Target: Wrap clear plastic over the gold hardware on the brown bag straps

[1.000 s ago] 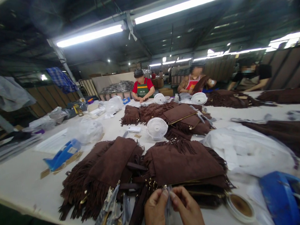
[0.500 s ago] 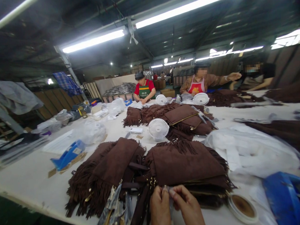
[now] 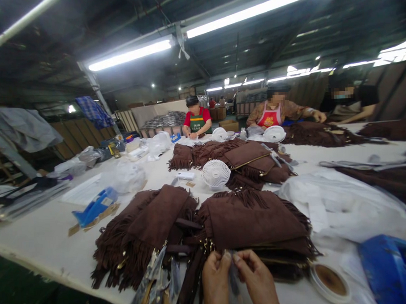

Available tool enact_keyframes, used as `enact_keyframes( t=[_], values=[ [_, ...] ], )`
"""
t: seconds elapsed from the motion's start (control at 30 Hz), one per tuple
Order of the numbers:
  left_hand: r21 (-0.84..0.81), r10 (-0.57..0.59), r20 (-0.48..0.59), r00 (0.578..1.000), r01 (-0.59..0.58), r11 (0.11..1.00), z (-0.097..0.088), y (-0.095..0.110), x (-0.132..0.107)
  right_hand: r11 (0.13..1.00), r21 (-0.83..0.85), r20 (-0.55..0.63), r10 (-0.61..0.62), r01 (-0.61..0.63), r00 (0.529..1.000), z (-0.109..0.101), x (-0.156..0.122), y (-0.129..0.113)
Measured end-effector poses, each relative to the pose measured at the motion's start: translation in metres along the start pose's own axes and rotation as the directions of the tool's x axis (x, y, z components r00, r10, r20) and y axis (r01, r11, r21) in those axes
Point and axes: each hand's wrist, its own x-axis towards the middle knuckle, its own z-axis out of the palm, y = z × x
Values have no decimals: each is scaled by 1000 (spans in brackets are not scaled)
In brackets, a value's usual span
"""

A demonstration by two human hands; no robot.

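At the near edge of the table, my left hand (image 3: 216,280) and my right hand (image 3: 257,277) pinch the top of a small translucent plastic sleeve (image 3: 233,280). Something dark shows through the plastic; I cannot make out what. Just beyond my fingers lies a stack of brown fringed suede bags (image 3: 256,221) with gold zips. Another pile of brown fringed bags (image 3: 145,224) sits to the left. Plastic-wrapped straps (image 3: 156,277) with metal clips hang toward me, left of my hands.
A roll of tape (image 3: 330,283) and a blue tape dispenser (image 3: 386,265) stand at right, near a large clear plastic bag (image 3: 343,204). A white fan (image 3: 216,174) and another blue dispenser (image 3: 96,206) are farther back. Co-workers sit across the table (image 3: 41,230).
My fingertips have spread slightly apart at the sleeve's top, and more of its dark content shows. A co-worker's outstretched arm at the right has come down to the brown pile.
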Motion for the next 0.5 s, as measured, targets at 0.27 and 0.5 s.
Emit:
enact_keyframes(
  t=[0.27, 0.5],
  values=[
    [-163, -25, -65, 998, 14, 986, 2, -6, -1, 998, -59, -13, 0, -1, 1000, -1, 0, -1],
    [65, 7, -221, 975, 7, 998, 6, -15, 6, 987, -162, -23, -22, 18, 999, 5, -4, 1]
  ],
)
